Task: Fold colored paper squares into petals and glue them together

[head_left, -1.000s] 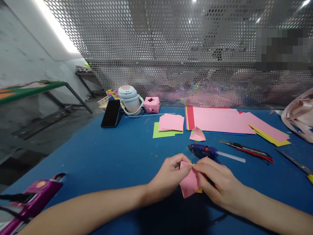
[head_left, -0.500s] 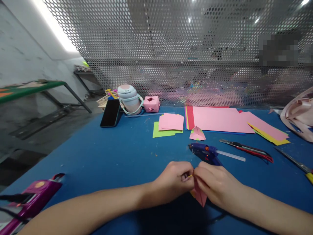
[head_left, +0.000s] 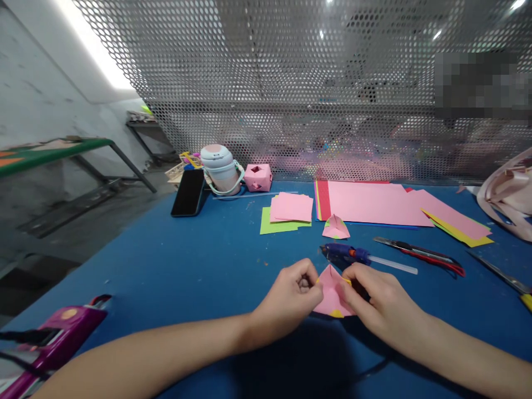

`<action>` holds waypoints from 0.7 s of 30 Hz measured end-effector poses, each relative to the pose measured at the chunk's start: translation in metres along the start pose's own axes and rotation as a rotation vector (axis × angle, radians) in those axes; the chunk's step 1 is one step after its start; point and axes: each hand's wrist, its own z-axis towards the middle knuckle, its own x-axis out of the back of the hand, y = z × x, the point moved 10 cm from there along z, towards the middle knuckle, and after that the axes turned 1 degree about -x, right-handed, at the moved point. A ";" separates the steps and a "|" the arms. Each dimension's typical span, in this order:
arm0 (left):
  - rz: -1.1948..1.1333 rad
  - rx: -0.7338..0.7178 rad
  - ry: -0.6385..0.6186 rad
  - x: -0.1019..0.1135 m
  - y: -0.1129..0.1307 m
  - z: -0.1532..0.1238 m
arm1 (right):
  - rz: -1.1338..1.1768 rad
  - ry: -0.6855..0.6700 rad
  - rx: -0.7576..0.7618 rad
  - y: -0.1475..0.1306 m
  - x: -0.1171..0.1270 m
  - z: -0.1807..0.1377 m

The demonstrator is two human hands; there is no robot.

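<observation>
Between my two hands is a folded pink paper piece (head_left: 331,299) with yellow showing at its edges. Its peak points away from me. My left hand (head_left: 293,291) pinches the left edge, thumb against forefinger. On the other edge, my right hand (head_left: 374,293) pinches with thumb and forefinger. Just beyond the fingers lies a blue glue gun (head_left: 344,252) with a clear glue stick in its back; its handle is partly hidden by my right hand. A similar folded pink piece with green edges (head_left: 336,227) stands behind the glue gun.
Square pink and green papers (head_left: 291,208) lie mid-table, larger pink sheets (head_left: 369,202) to their right. A utility knife (head_left: 419,256) and scissors (head_left: 501,277) rest at right. Near the mesh stand a phone (head_left: 189,193), a bottle (head_left: 222,172) and a pink paper box (head_left: 258,177). A purple power strip (head_left: 62,332) is at left.
The folded paper has turned from pointing down toward me to peak upward, showing its pink face. My hands have moved apart to its two sides.
</observation>
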 end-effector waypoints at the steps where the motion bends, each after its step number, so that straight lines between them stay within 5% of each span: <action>1: -0.051 -0.006 -0.030 -0.004 -0.001 0.000 | 0.001 -0.012 0.008 0.000 -0.001 0.001; 5: -0.292 0.006 -0.132 -0.018 -0.003 0.001 | -0.004 -0.075 0.055 -0.003 -0.007 0.003; 11: -0.383 0.274 -0.331 -0.043 -0.019 -0.010 | 0.029 -0.101 0.097 -0.009 -0.009 0.005; 15: -0.387 0.171 -0.173 -0.023 -0.015 0.001 | -0.045 -0.081 0.019 -0.005 0.005 0.004; 19: -0.432 0.154 0.002 -0.001 -0.022 0.012 | -0.336 -0.284 0.060 0.008 0.002 -0.013; 21: -0.450 0.161 0.038 0.003 -0.024 0.015 | -0.482 -0.254 0.103 0.022 0.009 -0.019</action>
